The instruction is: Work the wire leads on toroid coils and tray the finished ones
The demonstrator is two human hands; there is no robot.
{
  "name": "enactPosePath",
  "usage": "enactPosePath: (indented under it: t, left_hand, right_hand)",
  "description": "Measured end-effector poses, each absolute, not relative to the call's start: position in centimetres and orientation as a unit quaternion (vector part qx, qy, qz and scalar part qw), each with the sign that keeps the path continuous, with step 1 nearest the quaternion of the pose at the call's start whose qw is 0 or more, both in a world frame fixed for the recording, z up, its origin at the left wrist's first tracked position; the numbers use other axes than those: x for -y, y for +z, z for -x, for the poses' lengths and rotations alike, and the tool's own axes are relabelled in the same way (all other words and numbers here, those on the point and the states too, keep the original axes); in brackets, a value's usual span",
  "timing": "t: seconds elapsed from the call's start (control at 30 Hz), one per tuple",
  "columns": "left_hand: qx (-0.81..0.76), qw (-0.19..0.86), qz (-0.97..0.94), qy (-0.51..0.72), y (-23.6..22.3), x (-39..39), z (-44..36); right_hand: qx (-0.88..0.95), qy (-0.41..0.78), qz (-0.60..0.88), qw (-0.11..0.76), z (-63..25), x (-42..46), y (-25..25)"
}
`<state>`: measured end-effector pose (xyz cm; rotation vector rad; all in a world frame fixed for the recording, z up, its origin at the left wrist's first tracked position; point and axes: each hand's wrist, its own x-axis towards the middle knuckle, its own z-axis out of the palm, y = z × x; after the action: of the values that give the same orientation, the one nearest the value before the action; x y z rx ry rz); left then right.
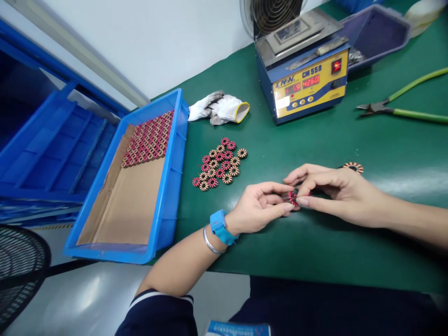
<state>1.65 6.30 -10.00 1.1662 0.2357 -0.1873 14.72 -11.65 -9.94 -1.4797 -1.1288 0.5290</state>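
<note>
Between both hands, just above the green table (224,242), is a small red-wound ring coil (292,198). My left hand (257,205) pinches it from the left with thumb and fingertips; a blue strap and a silver bangle circle that wrist. From the right, my right hand (339,191) closes thumb and forefinger on the coil's edge. Fingers hide part of it. Beyond my right hand lies a copper-coloured ring coil (353,166), partly covered. To the left, several loose red and copper-coloured ring coils (219,157) form a cluster on the table.
A blue tray (171,186) at left holds rows of coils (150,140) on cardboard (136,200). Behind are white gloves (229,108) and a lit CM 558 solder pot (304,88). Green-handled cutters (378,108) and a purple bin (392,28) are at right; a fan (21,275) stands lower left.
</note>
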Motion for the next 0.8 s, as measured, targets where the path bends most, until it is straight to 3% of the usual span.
enactPosePath:
  t: [0.23,0.5,0.8]
  left_hand:
    - [-0.103,0.812,-0.568,-0.091,-10.1,-6.3,-1.5]
    - [-0.085,0.798,-0.591,-0.078,-10.3,-6.3,-1.5]
    - [-0.104,0.774,-0.625,-0.012,-10.1,-5.8,-1.5]
  right_hand:
    - [0.518,0.145,0.650,0.537,-14.7,12.0,-10.4]
    - [0.613,-0.028,0.647,0.453,-14.4,12.3,-9.6]
    - [0.664,-0.074,0.621,0.410,-13.8,12.7,-9.6]
